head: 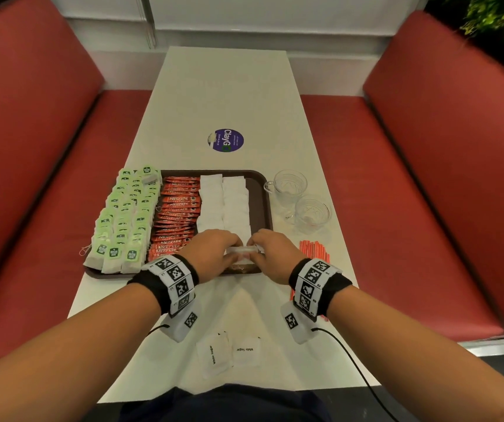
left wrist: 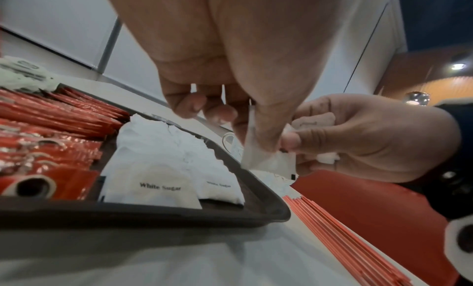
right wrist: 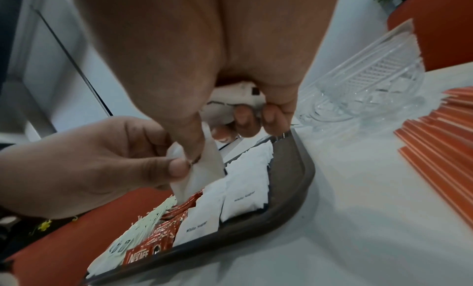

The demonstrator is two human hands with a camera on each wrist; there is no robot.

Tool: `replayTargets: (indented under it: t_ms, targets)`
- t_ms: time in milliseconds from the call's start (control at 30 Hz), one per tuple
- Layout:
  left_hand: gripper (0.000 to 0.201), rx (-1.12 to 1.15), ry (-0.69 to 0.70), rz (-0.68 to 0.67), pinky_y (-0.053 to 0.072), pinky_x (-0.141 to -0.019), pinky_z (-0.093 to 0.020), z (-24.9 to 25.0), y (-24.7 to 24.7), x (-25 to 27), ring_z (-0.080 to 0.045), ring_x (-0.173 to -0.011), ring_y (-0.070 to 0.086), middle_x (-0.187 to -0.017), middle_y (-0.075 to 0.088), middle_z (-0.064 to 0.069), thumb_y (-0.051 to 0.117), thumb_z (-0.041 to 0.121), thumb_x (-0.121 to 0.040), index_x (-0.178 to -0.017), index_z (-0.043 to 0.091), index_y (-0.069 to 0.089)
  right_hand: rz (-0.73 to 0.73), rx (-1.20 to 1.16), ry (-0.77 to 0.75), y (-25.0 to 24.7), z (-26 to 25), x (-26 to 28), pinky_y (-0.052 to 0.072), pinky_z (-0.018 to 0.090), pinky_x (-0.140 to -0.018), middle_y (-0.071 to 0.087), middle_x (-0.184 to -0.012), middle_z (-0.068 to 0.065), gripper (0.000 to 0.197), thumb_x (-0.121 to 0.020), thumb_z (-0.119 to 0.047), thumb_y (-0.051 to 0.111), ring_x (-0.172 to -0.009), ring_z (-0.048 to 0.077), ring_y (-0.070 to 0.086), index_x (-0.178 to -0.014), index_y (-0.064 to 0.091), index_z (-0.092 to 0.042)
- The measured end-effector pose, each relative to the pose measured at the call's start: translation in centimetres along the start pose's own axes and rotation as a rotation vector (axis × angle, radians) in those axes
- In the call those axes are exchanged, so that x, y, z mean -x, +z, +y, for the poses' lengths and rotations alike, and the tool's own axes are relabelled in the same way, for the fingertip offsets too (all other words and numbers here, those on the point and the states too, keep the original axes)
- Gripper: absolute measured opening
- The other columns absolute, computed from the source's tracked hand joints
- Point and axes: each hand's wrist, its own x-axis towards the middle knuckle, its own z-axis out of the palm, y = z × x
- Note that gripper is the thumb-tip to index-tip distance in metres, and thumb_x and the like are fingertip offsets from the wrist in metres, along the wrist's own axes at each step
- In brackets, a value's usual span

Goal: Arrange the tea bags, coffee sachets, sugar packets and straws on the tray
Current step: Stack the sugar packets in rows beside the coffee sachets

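A brown tray [head: 264,190] holds green-tagged tea bags [head: 123,214] on its left, red coffee sachets [head: 177,214] in the middle and two columns of white sugar packets [head: 225,202] on the right. Both hands meet above the tray's near right corner. My left hand [left wrist: 243,128] pinches a white sugar packet [left wrist: 266,162] between thumb and fingers. My right hand [right wrist: 220,140] pinches the same packet [right wrist: 204,173] with its thumb and grips more packets [right wrist: 230,100] in its curled fingers. Orange straws [head: 314,251] lie on the table right of the tray, partly hidden by my right wrist.
Two more sugar packets [head: 214,354] [head: 247,350] lie on the white table near my body. Two glass cups [head: 290,184] [head: 313,213] stand right of the tray, beyond the straws. Red bench seats flank the table. A round purple sticker [head: 225,140] sits mid-table.
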Motion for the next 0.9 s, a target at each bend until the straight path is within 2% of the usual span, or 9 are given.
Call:
replayTargets:
  t_ms: [67, 167, 233, 333, 433, 600, 733, 800, 900]
  targets:
    - [0.021, -0.049, -0.088, 0.009, 0.047, -0.078, -0.032, -0.3, 0.0, -0.6, -0.018, -0.092, 0.06, -0.098, 0.068, 0.001, 0.059, 0.037, -0.096, -0.108, 0.023, 0.068, -0.002, -0.089, 0.069, -0.2, -0.1, -0.1, 0.048, 0.035, -0.071, 0.06, -0.096, 0.004, 0.018, -0.098, -0.019, 0.052, -0.079, 0.021, 0.057, -0.114, 0.052, -0.011]
    - [0.024, -0.118, -0.186, -0.022, 0.05, -0.083, -0.035, -1.0, 0.1, -1.7, -0.022, -0.095, 0.062, -0.102, 0.07, -0.002, 0.06, 0.039, -0.094, -0.111, 0.025, 0.069, 0.005, -0.18, 0.119, -0.5, 0.2, -0.1, 0.036, 0.032, -0.056, 0.051, -0.08, 0.006, 0.015, -0.098, -0.015, 0.046, -0.062, 0.017, 0.045, -0.107, 0.037, -0.007]
    - [0.026, -0.125, -0.203, -0.073, 0.05, -0.085, -0.035, -0.9, 0.3, -2.4, -0.023, -0.099, 0.062, -0.106, 0.07, -0.002, 0.062, 0.041, -0.092, -0.113, 0.026, 0.069, 0.016, -0.189, 0.127, -0.8, 0.3, -0.1, 0.031, 0.032, -0.057, 0.045, -0.077, 0.004, 0.01, -0.099, -0.014, 0.045, -0.061, 0.014, 0.038, -0.097, 0.039, -0.007]
    - [0.028, -0.13, -0.211, -0.146, 0.049, -0.086, -0.034, -0.4, 0.9, -3.4, -0.022, -0.099, 0.062, -0.106, 0.07, 0.001, 0.067, 0.044, -0.088, -0.111, 0.028, 0.069, 0.016, -0.163, 0.136, -0.9, 0.8, -0.2, 0.028, 0.033, -0.06, 0.043, -0.076, 0.001, 0.014, -0.099, -0.013, 0.046, -0.065, 0.015, 0.035, -0.086, 0.042, -0.01]
    - [0.027, -0.211, -0.228, -0.159, 0.046, -0.088, -0.036, -0.3, 1.6, -4.2, -0.02, -0.1, 0.06, -0.105, 0.069, 0.003, 0.066, 0.049, -0.086, -0.107, 0.032, 0.067, 0.005, -0.162, 0.153, -0.9, 1.3, -0.3, 0.032, 0.03, -0.059, 0.047, -0.078, 0.001, 0.011, -0.098, -0.014, 0.046, -0.069, 0.017, 0.04, -0.088, 0.045, -0.011]
    - [0.036, -0.313, -0.254, -0.136, 0.04, -0.091, -0.039, -0.9, 1.8, -4.4, -0.021, -0.107, 0.051, -0.108, 0.065, 0.005, 0.063, 0.061, -0.083, -0.107, 0.034, 0.06, 0.015, -0.086, 0.108, -0.8, 2.0, -0.6, 0.037, 0.029, -0.073, 0.053, -0.097, 0.002, 0.003, -0.094, -0.016, 0.054, -0.084, 0.018, 0.049, -0.091, 0.053, -0.016]
    - [0.052, -0.294, -0.139, -0.089, 0.039, -0.093, -0.039, -1.0, 0.9, -4.2, -0.018, -0.109, 0.05, -0.116, 0.056, 0.008, 0.067, 0.067, -0.076, -0.116, 0.036, 0.056, 0.073, -0.098, 0.09, -0.7, 2.3, -0.9, 0.041, 0.029, -0.068, 0.058, -0.085, -0.003, 0.002, -0.095, -0.021, 0.059, -0.071, 0.013, 0.051, -0.094, 0.059, -0.02]
    - [0.053, -0.157, -0.087, -0.105, 0.038, -0.089, -0.036, -0.8, 0.1, -4.0, -0.015, -0.104, 0.049, -0.11, 0.056, 0.012, 0.069, 0.065, -0.075, -0.118, 0.037, 0.056, 0.1, -0.161, 0.108, -0.6, 2.2, -1.1, 0.045, 0.03, -0.063, 0.06, -0.078, -0.004, 0.004, -0.098, -0.023, 0.058, -0.065, 0.012, 0.054, -0.095, 0.058, -0.021]
    - [0.033, 0.014, -0.082, -0.069, 0.035, -0.076, -0.028, -0.5, -0.7, -3.7, -0.01, -0.088, 0.048, -0.085, 0.049, 0.021, 0.066, 0.056, -0.086, -0.113, 0.036, 0.064, 0.078, -0.223, 0.132, -0.4, 1.9, -1.3, 0.054, 0.038, -0.069, 0.065, -0.081, 0.0, 0.007, -0.101, -0.026, 0.054, -0.073, 0.019, 0.064, -0.098, 0.056, -0.02]
